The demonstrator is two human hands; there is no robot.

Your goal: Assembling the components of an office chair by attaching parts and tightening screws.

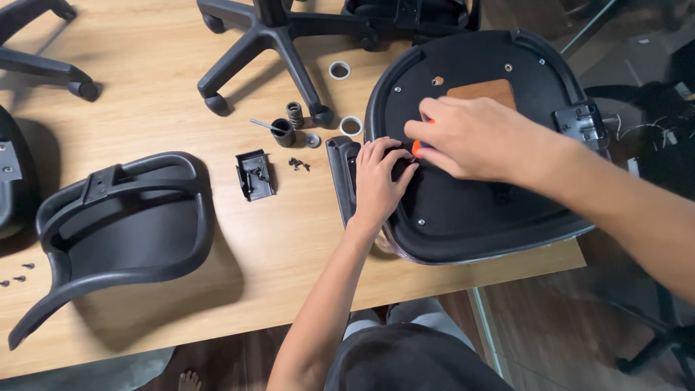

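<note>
Wooden surface [181, 108]: left hand [378, 177] closed on armrest bracket [342, 174] at seat pan [478, 210]; right hand [478, 137] grips orange-handled tool [417, 147]. Risk: tool slip; seat overhangs edge, may tip.

The table [166, 108] is pale wood with a fine grain. On it, the upturned seat pan [470, 210] is matt black, with a brown patch [483, 90] at its twelve o'clock and silvery screws. An orange tool [416, 148] peeks from under the right hand [470, 137]. At nine o'clock the backrest frame [123, 232] is black, as is the wheeled base [275, 36]. Two rings [351, 125] are white.
</note>
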